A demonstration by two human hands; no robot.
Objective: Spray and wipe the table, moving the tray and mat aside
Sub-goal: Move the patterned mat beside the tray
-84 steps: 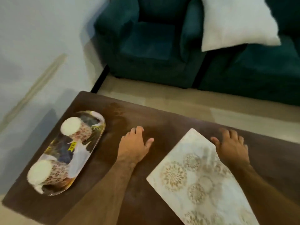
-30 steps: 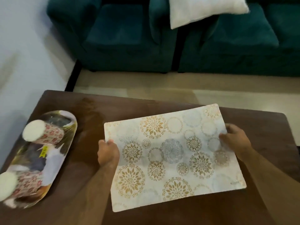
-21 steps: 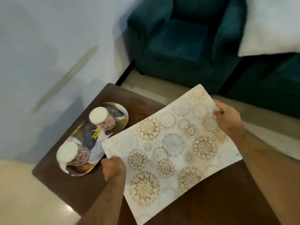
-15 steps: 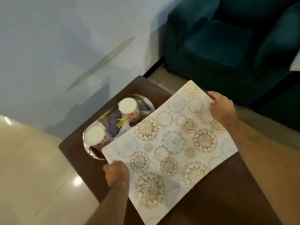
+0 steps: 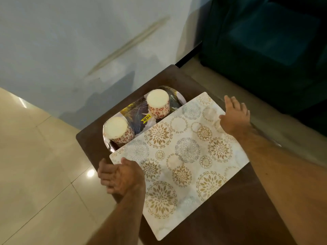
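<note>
A white mat [image 5: 178,152] with gold and grey flower circles lies on the dark brown table [image 5: 221,218], its far-left edge overlapping an oval patterned tray [image 5: 134,112]. On the tray stand two patterned cups [image 5: 158,103] upside down. My left hand [image 5: 120,175] hovers at the mat's near-left corner with fingers apart, holding nothing. My right hand [image 5: 233,115] is spread open at the mat's far-right corner, just above or touching it. No spray bottle or cloth is in view.
A pale blue wall [image 5: 79,41] runs along the table's left end. A teal sofa [image 5: 274,41] stands beyond the table at the upper right. Beige floor tiles [image 5: 35,165] lie to the left.
Both hands carried the mat leftwards until it overlapped the tray, then let go of it. Their fingers, closed on the mat's corners half a second ago, are now apart.
</note>
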